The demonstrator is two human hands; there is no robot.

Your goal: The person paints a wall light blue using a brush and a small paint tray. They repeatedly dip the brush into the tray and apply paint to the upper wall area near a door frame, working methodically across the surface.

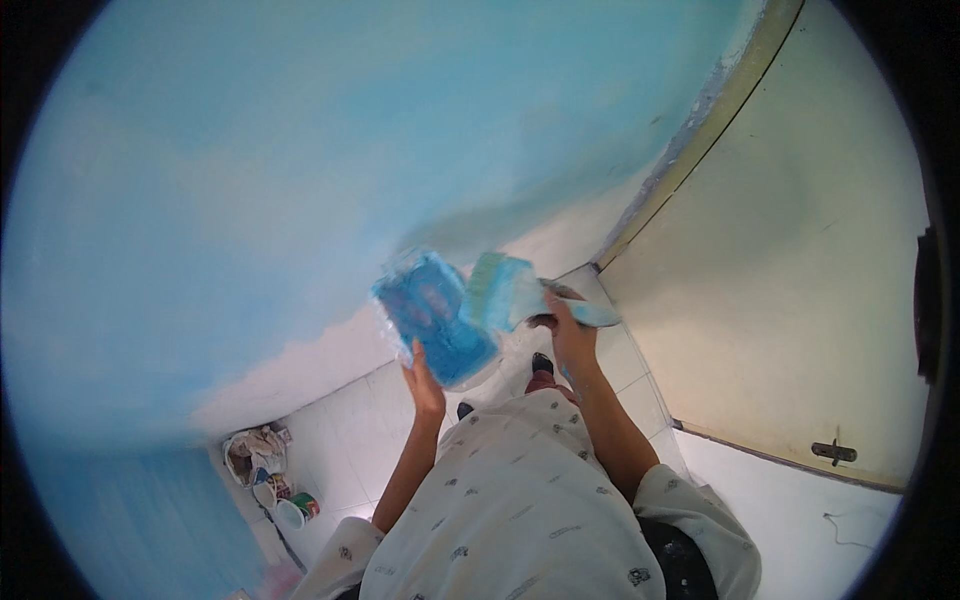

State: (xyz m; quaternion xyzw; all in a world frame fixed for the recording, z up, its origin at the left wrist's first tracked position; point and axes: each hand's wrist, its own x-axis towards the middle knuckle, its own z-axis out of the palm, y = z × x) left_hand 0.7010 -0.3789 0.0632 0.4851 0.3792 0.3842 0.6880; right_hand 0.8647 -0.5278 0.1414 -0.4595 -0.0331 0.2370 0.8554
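My left hand [425, 382] grips the near left edge of a shallow tray [454, 360] coated with blue paint, its rim smeared pale blue. In my right hand [572, 330] is a wide paintbrush [499, 291], its bristles stained green, blue and white and pointing left. The bristles overlap the tray's right side; blur keeps me from telling whether they touch it. Beyond both hands stands a wall [285, 157] painted in blended blues, with a white band [315, 360] along its foot. Blue paint marks my right forearm.
A cream door [765, 262] with a metal handle [834, 451] is at the right. On the tiled floor [345, 442] at lower left stand a white paint tub [298, 511], another tub [270, 491] and a crumpled bag [256, 454] by the wall corner.
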